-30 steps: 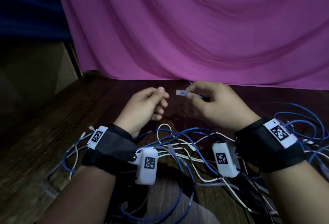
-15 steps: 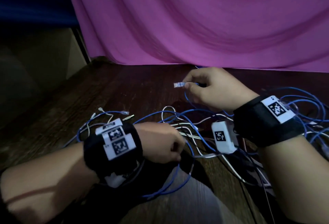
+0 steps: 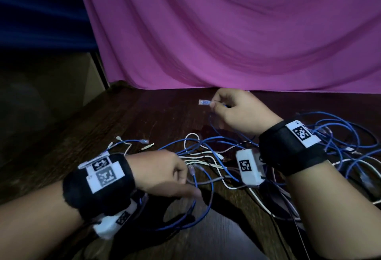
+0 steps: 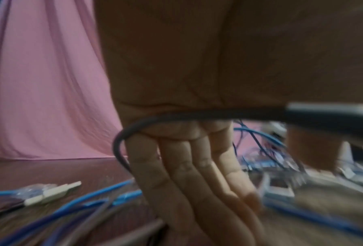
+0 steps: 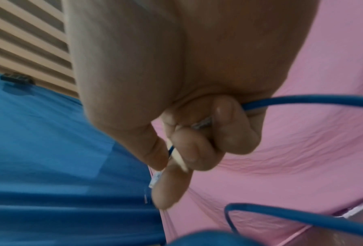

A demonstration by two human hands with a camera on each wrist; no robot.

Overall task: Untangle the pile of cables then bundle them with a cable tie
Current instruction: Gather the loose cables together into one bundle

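Note:
A tangled pile of blue, white and grey cables (image 3: 206, 156) lies on the dark wooden table (image 3: 144, 115). My right hand (image 3: 213, 105) is raised above the pile's far side and pinches a blue cable (image 5: 302, 99) just behind its clear connector (image 3: 204, 102), which points left. The thumb and forefinger (image 5: 170, 183) clamp it, and the other fingers curl over the cable. My left hand (image 3: 185, 181) is low over the near part of the pile. Its fingers (image 4: 197, 174) stretch straight down among the cables, beside two clear connectors (image 3: 192, 170). It grips nothing that I can see.
A magenta curtain (image 3: 226, 32) hangs behind the table's far edge. Loose cable ends with small plugs (image 3: 144, 142) lie to the left of the pile. More blue loops (image 3: 340, 136) spread out on the right, behind my right wrist. White plugs (image 4: 50, 194) lie left of my left hand.
My left hand dropped from beside the raised connector to the near part of the pile, fingers now among the cables. The right hand kept its pinch and barely moved.

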